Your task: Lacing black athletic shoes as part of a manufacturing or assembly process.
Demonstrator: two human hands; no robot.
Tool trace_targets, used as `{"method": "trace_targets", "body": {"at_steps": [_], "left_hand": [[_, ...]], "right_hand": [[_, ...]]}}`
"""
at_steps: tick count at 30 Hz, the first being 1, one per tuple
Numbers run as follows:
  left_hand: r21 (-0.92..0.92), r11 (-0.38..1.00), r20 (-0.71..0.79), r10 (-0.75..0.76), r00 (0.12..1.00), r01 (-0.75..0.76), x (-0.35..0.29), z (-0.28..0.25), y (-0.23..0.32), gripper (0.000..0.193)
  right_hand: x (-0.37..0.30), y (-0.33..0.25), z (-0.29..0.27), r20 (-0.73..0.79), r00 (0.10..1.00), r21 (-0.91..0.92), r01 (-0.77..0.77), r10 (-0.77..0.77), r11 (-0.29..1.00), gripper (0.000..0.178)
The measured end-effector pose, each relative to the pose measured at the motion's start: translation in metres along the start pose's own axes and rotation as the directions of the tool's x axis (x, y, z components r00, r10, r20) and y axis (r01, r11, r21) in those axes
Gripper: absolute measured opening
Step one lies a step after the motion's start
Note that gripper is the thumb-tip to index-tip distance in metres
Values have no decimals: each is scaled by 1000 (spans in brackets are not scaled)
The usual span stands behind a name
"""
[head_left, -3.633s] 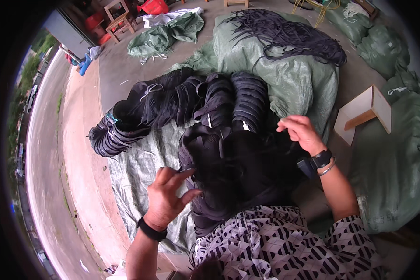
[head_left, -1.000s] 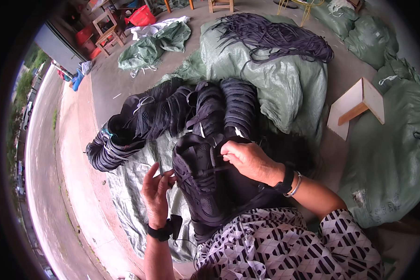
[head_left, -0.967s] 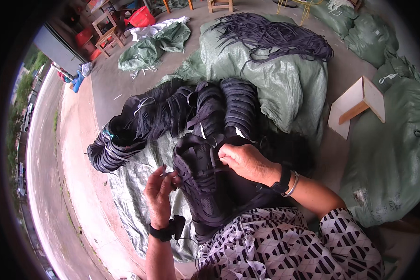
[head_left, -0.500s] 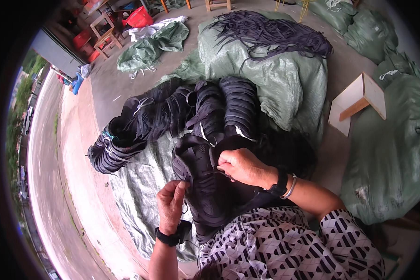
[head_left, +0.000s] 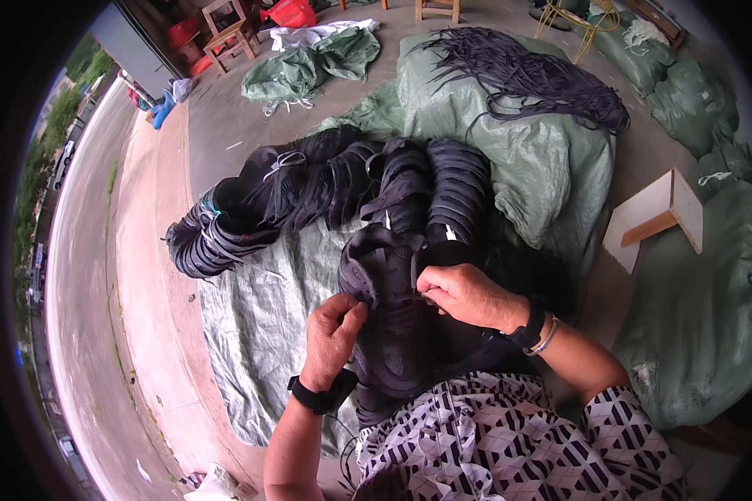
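Note:
A black shoe upper (head_left: 393,338) lies across my lap, its toe toward me and its padded collar pointing away. At the upper's left edge my left hand (head_left: 332,338) is closed in a pinch between thumb and forefinger. My right hand (head_left: 472,296) pinches at the right edge, close to the collar, its fingers curled. Both seem to grip a black shoelace at the eyelets, hard to make out against the dark upper. Just beyond lie nested stacks of black shoe uppers (head_left: 459,179), some tied in bundles (head_left: 213,234).
A heap of loose dark laces (head_left: 543,79) rests on a stuffed green woven sack (head_left: 535,159). More green sacks (head_left: 693,334) line the right, with a small wooden stand (head_left: 656,217) on them. A woven sheet (head_left: 263,334) covers the floor at left. Behind stands a wooden chair (head_left: 226,33).
The view has shifted, so the surroundings sit differently in the picture. Both hands stay at the upper's two edges, still pinching, with the left a little farther up along its edge.

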State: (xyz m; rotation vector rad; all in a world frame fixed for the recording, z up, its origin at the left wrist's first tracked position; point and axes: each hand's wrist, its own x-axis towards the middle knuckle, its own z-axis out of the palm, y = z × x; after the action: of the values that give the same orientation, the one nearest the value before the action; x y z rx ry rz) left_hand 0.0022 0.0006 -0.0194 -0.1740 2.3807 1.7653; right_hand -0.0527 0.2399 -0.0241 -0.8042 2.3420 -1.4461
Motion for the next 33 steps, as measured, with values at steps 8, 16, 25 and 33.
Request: {"method": "trace_targets", "body": {"at_steps": [8,16,25,33], "left_hand": [[561,787,47,281,958,-258,11,-2,27,8],[740,252,323,680,658,-624,31,-8,69,20],[620,378,564,396,725,-688,30,-37,65,19],[641,461,480,382,789,-613,26,-19,57,22]], "right_hand": [[9,-3,-6,-56,947,-390,272,-317,880,11],[26,-4,-22,316,816,-615,564,-483,551,3],[39,-21,-19,457,889,-512,269,-6,816,19],[36,-13,-4,327,940,-570,281,-100,772,12]]}}
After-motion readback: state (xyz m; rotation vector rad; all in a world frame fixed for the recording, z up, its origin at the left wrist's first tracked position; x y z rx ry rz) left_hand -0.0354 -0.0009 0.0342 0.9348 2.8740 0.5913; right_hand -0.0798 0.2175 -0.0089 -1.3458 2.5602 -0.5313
